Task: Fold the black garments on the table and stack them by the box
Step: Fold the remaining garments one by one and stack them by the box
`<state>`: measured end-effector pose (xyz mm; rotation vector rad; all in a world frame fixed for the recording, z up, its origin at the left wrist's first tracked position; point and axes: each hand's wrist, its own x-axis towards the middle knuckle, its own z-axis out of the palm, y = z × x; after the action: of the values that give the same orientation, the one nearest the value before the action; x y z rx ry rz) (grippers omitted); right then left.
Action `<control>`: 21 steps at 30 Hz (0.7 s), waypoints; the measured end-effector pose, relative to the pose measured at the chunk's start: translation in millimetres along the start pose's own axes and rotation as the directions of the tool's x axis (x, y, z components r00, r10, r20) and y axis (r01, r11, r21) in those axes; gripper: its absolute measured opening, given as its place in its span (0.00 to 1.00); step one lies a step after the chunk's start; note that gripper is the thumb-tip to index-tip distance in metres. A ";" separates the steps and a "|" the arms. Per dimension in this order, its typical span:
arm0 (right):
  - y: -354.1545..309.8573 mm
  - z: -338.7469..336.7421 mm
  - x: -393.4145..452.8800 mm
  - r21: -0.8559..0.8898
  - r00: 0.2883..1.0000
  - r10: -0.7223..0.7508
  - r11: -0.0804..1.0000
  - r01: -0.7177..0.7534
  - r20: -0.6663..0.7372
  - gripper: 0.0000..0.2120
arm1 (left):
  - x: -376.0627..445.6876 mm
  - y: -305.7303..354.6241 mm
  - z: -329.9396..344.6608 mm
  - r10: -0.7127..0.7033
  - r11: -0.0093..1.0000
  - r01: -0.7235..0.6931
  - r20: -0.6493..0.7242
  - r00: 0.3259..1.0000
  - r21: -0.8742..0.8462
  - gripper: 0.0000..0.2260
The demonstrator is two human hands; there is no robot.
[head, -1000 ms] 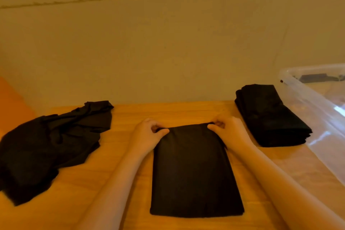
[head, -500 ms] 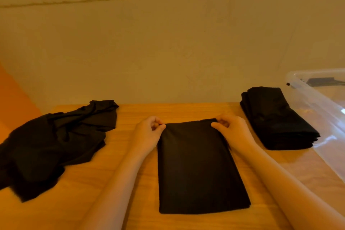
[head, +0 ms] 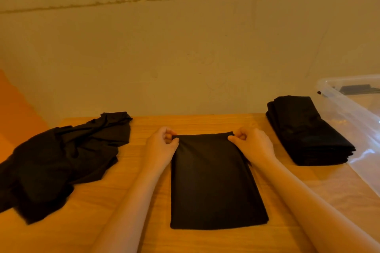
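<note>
The half-folded black garment (head: pixel 216 181) lies mid-table. The left hand (head: pixel 161 148) and right hand (head: pixel 254 146) each pinch a far corner; draw both evenly toward 6 o'clock, edges matched, then carry it to the folded stack (head: pixel 306 131) at 2 o'clock beside the clear plastic box (head: pixel 349 109).

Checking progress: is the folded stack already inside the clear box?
No, the folded stack sits on the table beside the clear box.
</note>
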<state>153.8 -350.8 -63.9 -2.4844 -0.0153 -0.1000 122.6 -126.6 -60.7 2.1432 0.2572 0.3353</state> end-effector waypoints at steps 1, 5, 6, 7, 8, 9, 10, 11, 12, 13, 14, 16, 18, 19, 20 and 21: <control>0.6 0.1 -0.9 -0.009 1.000 -0.008 1.000 0.008 -0.006 0.10 | 0.5 -0.4 0.7 -0.001 1.000 0.001 -0.005 1.000 0.011 0.07; -0.1 -0.1 -1.5 -0.008 0.999 -0.023 1.000 0.023 -0.022 0.10 | 1.4 2.5 0.9 -0.039 0.996 0.044 -0.063 0.997 0.082 0.06; -0.5 0.0 -1.2 -0.017 0.999 -0.028 0.999 0.028 -0.023 0.10 | 1.3 3.9 -1.3 -0.081 0.990 0.088 -0.069 0.994 0.107 0.05; -1.1 0.0 -1.1 -0.029 0.999 -0.032 0.999 0.031 -0.021 0.10 | 1.0 6.1 -3.9 -0.137 0.981 0.143 -0.050 0.989 0.133 0.05; -1.5 0.0 -1.1 -0.038 0.999 -0.034 0.999 0.033 -0.017 0.11 | 0.5 7.3 -6.3 -0.192 0.969 0.190 -0.002 0.981 0.159 0.09; -1.9 -0.2 -1.5 -0.042 0.999 -0.034 0.999 0.033 -0.011 0.11 | -0.6 8.4 -8.0 -0.237 0.957 0.222 0.068 0.969 0.186 0.14; -2.2 -0.4 -2.2 -0.045 0.999 -0.033 0.998 0.033 -0.005 0.11 | -2.0 8.9 -8.9 -0.262 0.949 0.230 0.134 0.956 0.214 0.18; -2.5 -0.7 -2.9 -0.047 0.999 -0.035 0.998 0.034 -0.001 0.11 | -3.1 9.8 -9.3 -0.270 0.943 0.222 0.178 0.946 0.250 0.19; -2.7 -0.8 -3.4 -0.050 0.999 -0.037 0.998 0.037 -0.002 0.11 | -4.2 9.9 -9.1 -0.265 0.937 0.202 0.202 0.943 0.284 0.19; -2.9 -0.8 -3.6 -0.052 0.999 -0.040 0.998 0.039 -0.004 0.11 | -4.8 9.8 -9.0 -0.252 0.934 0.180 0.210 0.945 0.310 0.17; -3.2 -0.8 -3.6 -0.051 0.999 -0.040 0.998 0.040 -0.003 0.11 | -5.3 10.0 -9.7 -0.233 0.934 0.159 0.208 0.950 0.320 0.15; -4.0 -1.2 -3.5 -0.050 0.999 -0.038 0.998 0.039 0.005 0.11 | -5.0 10.0 -12.8 -0.212 0.945 0.149 0.200 0.957 0.291 0.12; -4.2 -1.5 -3.7 -0.040 0.999 -0.035 0.999 0.035 0.002 0.10 | -4.4 9.6 -16.1 -0.214 0.955 0.162 0.199 0.956 0.249 0.11; -4.1 -1.5 -3.9 -0.029 0.999 -0.035 0.999 0.035 -0.006 0.11 | -3.4 8.6 -16.4 -0.219 0.954 0.167 0.198 0.955 0.249 0.11; -3.9 -1.3 -4.2 -0.019 0.999 -0.035 0.999 0.034 -0.015 0.11 | -2.8 7.6 -16.1 -0.218 0.950 0.162 0.198 0.956 0.266 0.11; -3.7 -1.2 -4.0 -0.012 0.999 -0.033 0.999 0.033 -0.021 0.11 | -2.2 6.7 -14.9 -0.216 0.942 0.152 0.196 0.957 0.298 0.10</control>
<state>149.6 -348.5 -61.0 -2.4954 -0.0466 -0.1407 115.9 -119.4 -47.4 2.3885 0.3911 -0.0610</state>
